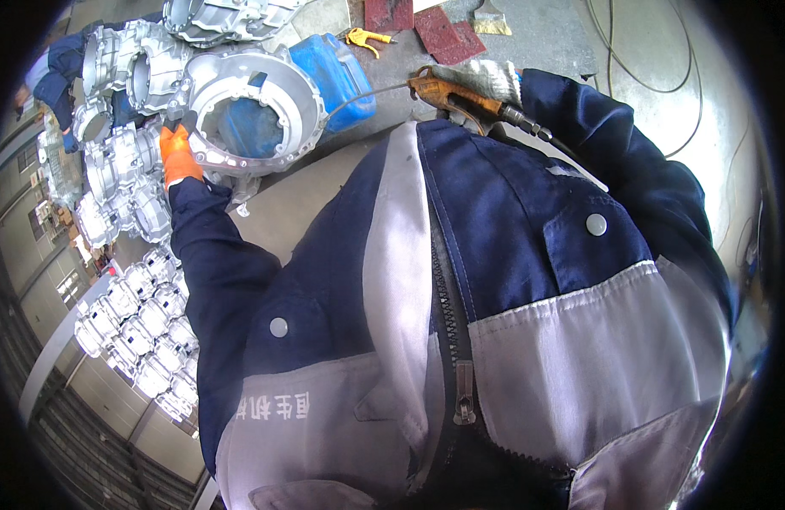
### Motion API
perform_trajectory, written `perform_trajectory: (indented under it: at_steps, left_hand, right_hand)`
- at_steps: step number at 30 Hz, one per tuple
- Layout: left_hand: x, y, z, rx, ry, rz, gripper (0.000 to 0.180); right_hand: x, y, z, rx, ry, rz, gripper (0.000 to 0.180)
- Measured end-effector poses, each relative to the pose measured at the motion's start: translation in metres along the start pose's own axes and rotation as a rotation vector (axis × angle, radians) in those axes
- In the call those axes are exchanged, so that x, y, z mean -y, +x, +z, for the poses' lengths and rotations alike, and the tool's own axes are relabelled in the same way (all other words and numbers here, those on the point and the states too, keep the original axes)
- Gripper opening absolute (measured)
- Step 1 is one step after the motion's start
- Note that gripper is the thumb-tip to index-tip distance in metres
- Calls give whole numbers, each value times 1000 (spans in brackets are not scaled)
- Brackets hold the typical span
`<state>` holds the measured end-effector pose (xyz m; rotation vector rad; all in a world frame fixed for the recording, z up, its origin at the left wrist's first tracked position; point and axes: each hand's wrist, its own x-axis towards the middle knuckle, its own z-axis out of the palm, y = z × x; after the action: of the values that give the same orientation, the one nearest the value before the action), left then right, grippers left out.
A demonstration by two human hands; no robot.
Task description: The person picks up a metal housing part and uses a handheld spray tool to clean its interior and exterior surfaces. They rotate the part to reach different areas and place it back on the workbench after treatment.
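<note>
A large silver cast-metal housing with a wide round opening and a bolt-hole rim stands ahead of me to the left. My left hand, in an orange glove with dark fingertips, is closed on the left edge of its rim. In a pale knitted glove, my right hand is wrapped round an orange air blow gun. The gun's long thin nozzle points left toward the housing's right side. A hose fitting joins its rear end. Most of my right fingers are hidden behind the gun.
A blue plastic jug lies just behind the housing. Beyond it are a yellow air gun and dark red pads on the grey floor. Several similar castings crowd the left, near another person's dark sleeve. A hose loops at right.
</note>
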<state>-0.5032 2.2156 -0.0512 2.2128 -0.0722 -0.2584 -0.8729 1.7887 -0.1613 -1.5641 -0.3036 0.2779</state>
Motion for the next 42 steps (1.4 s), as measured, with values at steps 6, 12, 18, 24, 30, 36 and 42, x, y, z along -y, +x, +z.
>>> perform_trajectory:
  at_steps: [6, 12, 18, 24, 30, 36, 42]
  left_hand:
    - [-8, -7, 2, 11, 60, -6, 38]
    - [-8, -7, 3, 20, -23, -38, 32]
    - [-8, -6, 3, 37, -17, 51, 32]
    - [-15, -12, 8, 11, -66, -26, 41]
    - [7, 9, -2, 1, 26, -47, 41]
    - [19, 18, -3, -239, 122, -99, 38]
    - [1, 12, 3, -73, 513, -31, 47]
  right_hand:
    - [10, -6, 0, -80, 200, 482, 33]
    - [12, -4, -4, 3, 196, 385, 37]
    - [22, -4, 0, 6, 134, 288, 45]
    - [22, 4, -3, 60, -73, 382, 51]
    - [44, 7, -10, 25, 227, 266, 49]
    - [86, 39, -18, 264, 736, 92, 57]
    - [48, 5, -10, 107, 291, 113, 45]
